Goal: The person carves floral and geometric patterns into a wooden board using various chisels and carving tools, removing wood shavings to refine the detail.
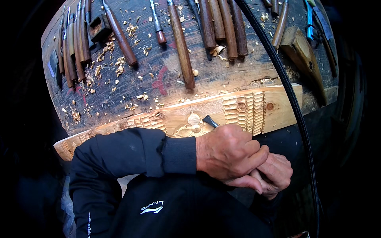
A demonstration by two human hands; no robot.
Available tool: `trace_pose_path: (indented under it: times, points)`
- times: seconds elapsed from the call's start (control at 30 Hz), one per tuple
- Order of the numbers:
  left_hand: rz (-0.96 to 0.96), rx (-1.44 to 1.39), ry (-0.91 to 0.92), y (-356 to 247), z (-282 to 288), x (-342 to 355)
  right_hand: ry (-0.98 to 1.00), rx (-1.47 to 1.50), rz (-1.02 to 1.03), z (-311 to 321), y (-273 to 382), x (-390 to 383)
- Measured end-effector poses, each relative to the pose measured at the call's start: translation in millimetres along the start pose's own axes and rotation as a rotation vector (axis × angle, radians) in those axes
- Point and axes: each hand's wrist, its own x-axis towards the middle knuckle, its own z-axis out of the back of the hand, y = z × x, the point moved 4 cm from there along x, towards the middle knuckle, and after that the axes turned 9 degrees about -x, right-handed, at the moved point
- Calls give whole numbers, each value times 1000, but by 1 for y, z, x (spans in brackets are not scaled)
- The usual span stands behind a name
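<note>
A long pale wooden board (283, 109) lies along the near edge of the bench, with a carved flower (194, 123) near its middle and rows of cut notches on both sides. My left hand (228, 152) is closed around a carving gouge, whose dark metal blade (210, 121) shows above the knuckles and meets the board just right of the flower. Closed beside it to the lower right, my right hand (276, 174) touches the left one, in line with the gouge. The gouge's handle is hidden by both hands.
Several wooden-handled carving tools (182, 51) lie across the worn bench (158, 67). A wooden mallet (303, 59) rests at the far right, a dark block (98, 27) at the far left. Wood shavings (119, 65) are scattered about. A thick black cable (285, 79) crosses the view on the right.
</note>
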Motion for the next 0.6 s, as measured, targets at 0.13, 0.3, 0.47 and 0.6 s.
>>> trace_pose_path:
  times: [0.13,0.3,0.47,0.6]
  points:
    - [27,5,-3,1,1,1,-15,-15,0,0,-2,3]
    - [30,3,-52,-1,4,4,-16,-14,24,2,-2,9]
    - [131,45,-62,3,6,8,57,5,85,11,-19,27]
    - [159,112,-106,-1,13,14,101,52,135,19,-22,50]
